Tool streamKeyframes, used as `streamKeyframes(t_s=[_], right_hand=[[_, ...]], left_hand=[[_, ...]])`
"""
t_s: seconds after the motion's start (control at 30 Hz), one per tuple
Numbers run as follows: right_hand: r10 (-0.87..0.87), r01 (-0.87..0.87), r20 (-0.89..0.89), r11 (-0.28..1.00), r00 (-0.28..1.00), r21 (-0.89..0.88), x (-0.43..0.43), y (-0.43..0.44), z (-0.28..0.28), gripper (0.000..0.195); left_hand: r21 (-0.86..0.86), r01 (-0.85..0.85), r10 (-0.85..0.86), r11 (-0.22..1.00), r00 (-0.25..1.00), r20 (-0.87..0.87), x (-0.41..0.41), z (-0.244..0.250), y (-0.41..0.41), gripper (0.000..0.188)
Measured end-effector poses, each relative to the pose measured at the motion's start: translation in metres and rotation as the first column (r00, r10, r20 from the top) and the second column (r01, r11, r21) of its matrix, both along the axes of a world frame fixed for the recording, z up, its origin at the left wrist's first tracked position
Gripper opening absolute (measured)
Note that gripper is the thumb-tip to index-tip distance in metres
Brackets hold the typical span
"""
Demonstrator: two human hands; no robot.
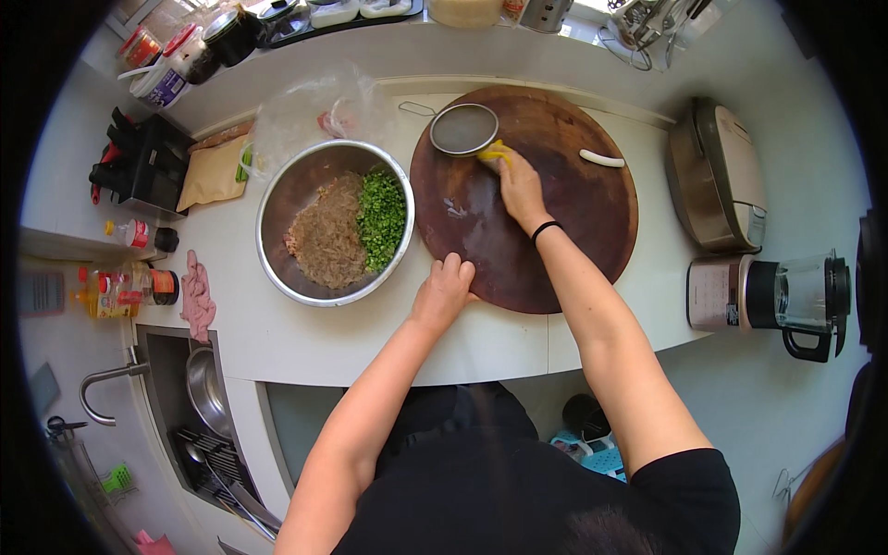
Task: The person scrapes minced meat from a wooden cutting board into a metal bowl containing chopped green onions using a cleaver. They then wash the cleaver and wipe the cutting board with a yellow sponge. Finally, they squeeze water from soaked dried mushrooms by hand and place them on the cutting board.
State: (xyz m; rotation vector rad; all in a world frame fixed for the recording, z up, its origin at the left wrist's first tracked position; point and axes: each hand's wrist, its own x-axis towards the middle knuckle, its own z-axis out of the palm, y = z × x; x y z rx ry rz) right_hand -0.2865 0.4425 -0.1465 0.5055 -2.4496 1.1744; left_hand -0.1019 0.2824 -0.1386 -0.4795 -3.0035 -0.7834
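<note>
My right hand [522, 191] grips a small yellow cloth or sponge [495, 150], pressed to the far part of a large round wooden chopping board [576, 229]. Most of the yellow item is hidden by my fingers. Right beside it, a fine-mesh strainer [464, 129] lies on the board, its wire handle pointing left. My left hand [444, 291] holds the board's near-left rim with curled fingers. A white stalk piece [601, 159] lies at the right, and wet patches show on the wood. Left of the board, a steel bowl [336, 302] contains brownish mince [329, 236] and chopped greens [381, 218].
A rice cooker [718, 173] and a blender [763, 295] stand at the right. Behind the bowl lies a clear plastic bag [312, 111]. Leftward are a knife block [149, 166], several bottles [128, 288], a pink cloth [198, 295] and a sink [166, 374] with a pan.
</note>
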Motion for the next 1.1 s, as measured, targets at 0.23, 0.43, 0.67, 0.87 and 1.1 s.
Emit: streamKeyframes(t_s=[0.23, 0.43, 0.67, 0.87, 1.1], right_hand=[[0.155, -0.152, 0.066, 0.987, 0.986, -0.054, 0.043, -0.02, 0.013, 0.023], [0.359, -0.361, 0.199, 0.932, 0.912, -0.027, 0.046, -0.039, 0.005, 0.021], [0.449, -0.479, 0.293, 0.877, 0.844, 0.035, 0.095, 0.006, 0.016, 0.018], [0.466, -0.503, 0.304, 0.863, 0.831, 0.053, 0.146, 0.035, 0.021, 0.016], [0.366, -0.455, 0.388, 0.876, 0.846, 0.164, 0.187, 0.07, 0.038, 0.017]], left_hand=[[-0.009, 0.019, -0.019, 1.0, 0.997, -0.068, 0.0, -0.009, 0.0, 0.048], [-0.007, 0.041, -0.042, 0.999, 0.997, -0.058, -0.001, -0.009, -0.003, 0.048], [0.236, -0.011, 0.021, 0.972, 0.999, -0.04, 0.002, -0.005, -0.007, 0.038], [0.404, -0.135, 0.157, 0.905, 0.987, -0.022, 0.022, -0.023, -0.023, 0.031], [0.471, -0.1, 0.149, 0.876, 0.987, -0.067, 0.038, -0.013, -0.032, 0.023]])
